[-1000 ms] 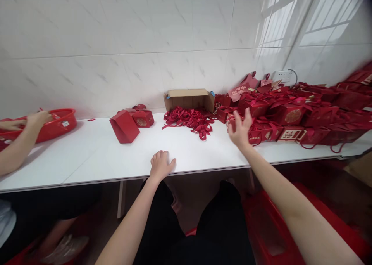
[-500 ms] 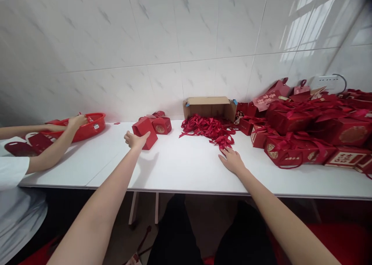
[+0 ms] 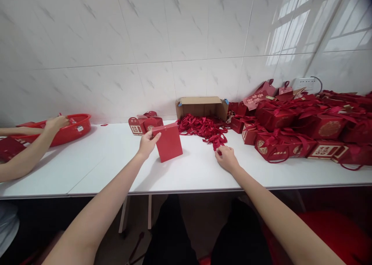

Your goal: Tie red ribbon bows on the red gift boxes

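Note:
My left hand (image 3: 147, 143) grips the top left edge of a plain red paper box (image 3: 168, 142) that stands tilted on the white table (image 3: 110, 168). My right hand (image 3: 226, 158) rests on the table with its fingers pinched on the end of a red ribbon (image 3: 218, 145) at the near edge of the ribbon pile (image 3: 202, 126). Two more small red boxes (image 3: 143, 123) stand behind the held one, by the wall.
An open cardboard box (image 3: 202, 106) lies behind the ribbons. Several finished red gift boxes with ribbons (image 3: 305, 129) are heaped on the right. At the far left another person's hand (image 3: 56, 122) reaches into a red plastic basket (image 3: 62, 131).
My left hand has taken hold of the red box and drawn it nearer, toward the middle. My right hand has closed on a ribbon at the pile's edge.

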Motion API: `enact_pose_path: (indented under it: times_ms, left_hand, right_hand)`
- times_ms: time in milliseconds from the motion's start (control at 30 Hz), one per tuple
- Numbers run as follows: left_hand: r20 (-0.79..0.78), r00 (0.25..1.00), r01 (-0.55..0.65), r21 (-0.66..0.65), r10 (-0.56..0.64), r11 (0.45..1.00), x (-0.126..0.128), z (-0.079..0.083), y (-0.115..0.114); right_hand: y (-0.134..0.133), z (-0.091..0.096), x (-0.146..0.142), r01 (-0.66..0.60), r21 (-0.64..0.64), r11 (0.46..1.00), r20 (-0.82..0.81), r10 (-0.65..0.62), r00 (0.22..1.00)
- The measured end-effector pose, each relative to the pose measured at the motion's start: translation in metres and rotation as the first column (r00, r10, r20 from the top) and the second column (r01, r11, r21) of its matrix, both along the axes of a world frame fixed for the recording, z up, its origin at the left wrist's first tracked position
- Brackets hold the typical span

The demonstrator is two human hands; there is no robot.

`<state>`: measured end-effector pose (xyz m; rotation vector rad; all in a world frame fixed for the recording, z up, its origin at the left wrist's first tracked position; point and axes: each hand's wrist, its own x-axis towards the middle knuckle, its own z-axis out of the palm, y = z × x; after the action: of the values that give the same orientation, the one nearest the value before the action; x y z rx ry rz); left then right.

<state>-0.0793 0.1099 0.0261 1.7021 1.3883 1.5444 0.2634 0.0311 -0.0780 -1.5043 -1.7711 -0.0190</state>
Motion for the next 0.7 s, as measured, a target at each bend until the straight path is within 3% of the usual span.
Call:
enact_pose_path:
  times_ms: [100, 167, 200, 233, 267, 300, 333, 367, 400, 433, 467, 533, 633, 667, 700]
  left_hand:
    - [-0.013, 1.000, 0.021, 0.032, -0.020, 0.999, 0.029, -0.006, -0.024]
    - [-0.022, 0.994, -0.102, 0.110, 0.105, 0.989, 0.048, -0.009, -0.049]
    - [-0.064, 0.967, -0.231, 0.191, 0.247, 0.954, 0.058, -0.011, -0.065]
    - [-0.137, 0.945, -0.255, 0.255, 0.296, 0.933, 0.066, -0.013, -0.083]
    - [-0.222, 0.946, -0.170, 0.283, 0.237, 0.944, 0.073, -0.015, -0.103]
    - [-0.321, 0.944, 0.008, 0.258, 0.078, 0.966, 0.079, -0.018, -0.123]
    - [-0.420, 0.894, 0.246, 0.165, -0.158, 0.955, 0.084, -0.022, -0.143]
    - [-0.485, 0.775, 0.466, 0.007, -0.405, 0.885, 0.086, -0.025, -0.162]
    - [-0.482, 0.651, 0.610, -0.128, -0.586, 0.782, 0.087, -0.030, -0.180]
    - [-0.435, 0.563, 0.686, -0.228, -0.702, 0.691, 0.086, -0.034, -0.195]
    - [-0.374, 0.526, 0.718, -0.285, -0.764, 0.635, 0.083, -0.039, -0.209]
    - [-0.236, 0.543, 0.734, -0.331, -0.806, 0.592, 0.074, -0.053, -0.233]
    - [0.129, 0.661, 0.703, -0.452, -0.740, 0.549, 0.058, -0.084, -0.264]
    - [0.285, 0.681, 0.708, -0.495, -0.675, 0.505, 0.055, -0.096, -0.273]
    - [0.441, 0.642, 0.755, -0.509, -0.627, 0.414, 0.052, -0.107, -0.281]
  right_hand:
    - [-0.006, 0.008, -0.003, -0.017, -0.014, 1.000, -0.042, 0.017, 0.999]
    - [-0.017, 0.015, -0.008, -0.041, -0.016, 0.999, -0.086, 0.039, 0.996]
    - [-0.027, 0.019, -0.014, -0.058, -0.017, 0.998, -0.110, 0.056, 0.992]
    - [-0.039, 0.024, -0.020, -0.078, -0.016, 0.997, -0.132, 0.075, 0.988]
    - [-0.054, 0.029, -0.028, -0.114, -0.020, 0.993, -0.162, 0.109, 0.981]
    - [-0.071, 0.034, -0.037, -0.155, -0.022, 0.988, -0.186, 0.149, 0.971]
    - [-0.090, 0.040, -0.046, -0.221, -0.025, 0.975, -0.222, 0.210, 0.952]
    - [-0.111, 0.045, -0.053, -0.357, -0.032, 0.934, -0.333, 0.326, 0.885]
    - [-0.131, 0.051, -0.060, -0.457, -0.035, 0.889, -0.409, 0.404, 0.818]
    - [-0.149, 0.056, -0.064, -0.522, -0.054, 0.851, -0.447, 0.447, 0.775]
    - [-0.166, 0.061, -0.067, -0.563, -0.100, 0.820, -0.480, 0.456, 0.749]
    - [-0.190, 0.066, -0.067, -0.642, -0.212, 0.737, -0.564, 0.444, 0.696]
    - [-0.209, 0.058, -0.071, -0.759, -0.274, 0.590, -0.773, 0.334, 0.539]
    - [-0.212, 0.052, -0.075, -0.797, -0.256, 0.547, -0.844, 0.276, 0.461]
    - [-0.215, 0.045, -0.081, -0.826, -0.227, 0.516, -0.900, 0.213, 0.380]
